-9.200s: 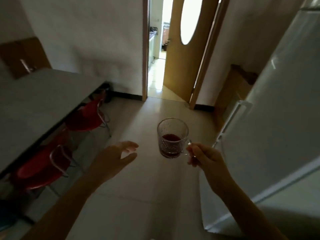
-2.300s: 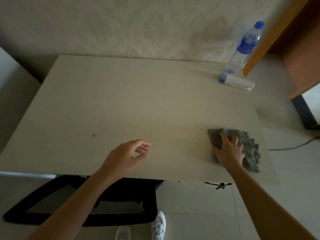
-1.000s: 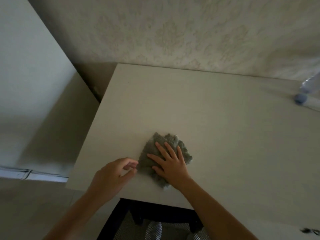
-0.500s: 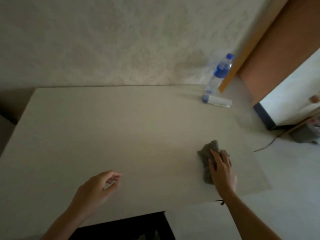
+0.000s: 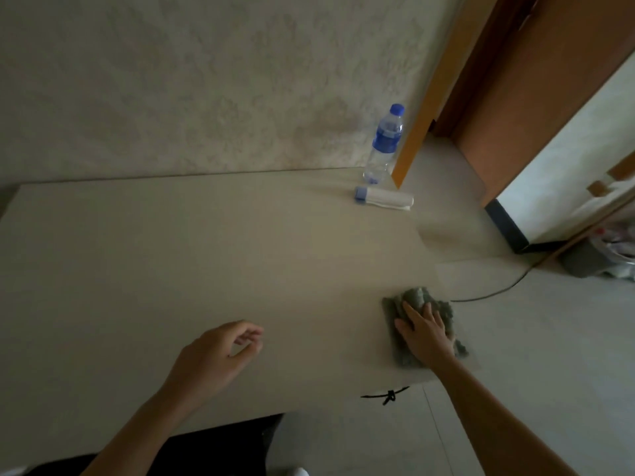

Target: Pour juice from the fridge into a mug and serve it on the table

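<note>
Head view, looking down over a pale table (image 5: 178, 262) set against a patterned wall (image 5: 206, 80). Nearest the camera, two bare forearms entered from the lower edge, and a dark chair (image 5: 213, 444) showed beneath the table's near edge. The left hand (image 5: 214, 359) hung above the table top with its fingers loosely curled, thumb and forefinger close but not meeting, and nothing between them. The right hand (image 5: 427, 333) lay palm down, fingers spread flat, pressed on a grey cloth (image 5: 417, 302) near the table's right near corner; the cloth was crumpled and reached up to the table's right edge. It was pinned under the palm, not gripped in a fist. A small black tie (image 5: 386, 396) showed just below the table's near edge, right of centre.

Farther back, a white tube with a blue cap (image 5: 383, 198) lay on its side near the far right corner. Just behind it a clear water bottle (image 5: 384, 146) with a blue label and cap stood upright, close to the wall. To the right, on the tiled floor (image 5: 549, 338), a thin cable (image 5: 494, 292) ran toward a grey bin (image 5: 584, 259), and an orange-brown door (image 5: 536, 73) stood beyond. The mug of juice was not visible in this view, so its place could not be told.
</note>
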Tool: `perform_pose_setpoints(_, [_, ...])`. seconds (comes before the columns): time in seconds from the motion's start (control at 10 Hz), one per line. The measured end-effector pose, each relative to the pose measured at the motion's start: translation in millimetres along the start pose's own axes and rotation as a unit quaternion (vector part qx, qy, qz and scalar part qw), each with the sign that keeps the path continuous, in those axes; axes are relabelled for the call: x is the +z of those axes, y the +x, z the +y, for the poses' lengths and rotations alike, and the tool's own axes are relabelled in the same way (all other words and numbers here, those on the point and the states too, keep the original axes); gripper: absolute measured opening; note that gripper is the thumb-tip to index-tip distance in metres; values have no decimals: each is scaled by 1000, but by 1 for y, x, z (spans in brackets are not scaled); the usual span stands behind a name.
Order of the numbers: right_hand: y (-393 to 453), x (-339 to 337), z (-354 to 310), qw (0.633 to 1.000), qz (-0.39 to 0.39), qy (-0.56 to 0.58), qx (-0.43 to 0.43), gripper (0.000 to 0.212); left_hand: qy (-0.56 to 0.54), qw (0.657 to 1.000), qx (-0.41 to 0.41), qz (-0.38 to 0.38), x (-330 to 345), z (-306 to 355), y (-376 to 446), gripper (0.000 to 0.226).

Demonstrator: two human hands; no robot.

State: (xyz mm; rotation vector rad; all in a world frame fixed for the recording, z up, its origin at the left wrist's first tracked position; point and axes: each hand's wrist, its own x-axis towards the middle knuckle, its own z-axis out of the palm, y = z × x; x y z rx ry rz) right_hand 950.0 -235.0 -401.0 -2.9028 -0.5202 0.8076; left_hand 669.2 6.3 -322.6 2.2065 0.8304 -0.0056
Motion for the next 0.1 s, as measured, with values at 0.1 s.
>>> perform_pose_setpoints(0.1, [-6, -22, -18, 993, 74, 39, -78, 46, -10, 1000, 22, 7, -6, 17, -1, 26])
